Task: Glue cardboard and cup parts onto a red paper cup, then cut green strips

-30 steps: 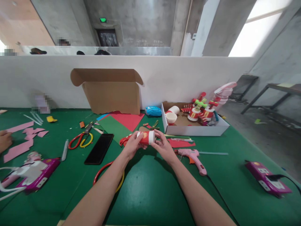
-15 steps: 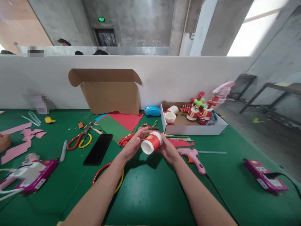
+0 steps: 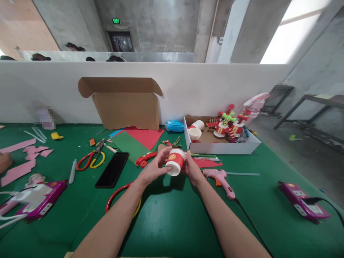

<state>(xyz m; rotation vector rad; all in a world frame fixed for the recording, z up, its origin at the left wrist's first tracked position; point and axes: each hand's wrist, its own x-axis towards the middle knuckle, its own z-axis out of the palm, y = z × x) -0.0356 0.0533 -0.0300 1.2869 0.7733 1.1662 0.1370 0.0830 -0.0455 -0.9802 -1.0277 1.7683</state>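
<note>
A white paper cup with a red band and a gold emblem is held above the green table. My left hand is closed round its left side, thumb near the lower rim. On the other side my right hand holds the cup, its fingers partly hidden behind it. Close by on the right lies a pink glue gun with a clear stick in its back. Red paper strips lie just past my right hand. A red plastic piece rests beyond my left hand, and red-and-yellow scissor handles show under my left forearm.
A white box of cups and paper figures stands at the back right. Left are a black phone, scissors and coloured paper. Purple power strips lie at both sides. Another person's hand is at far left.
The cup has turned, so its emblem now faces me and its opening no longer does. My left hand, open beside the cup before, has closed on it.
</note>
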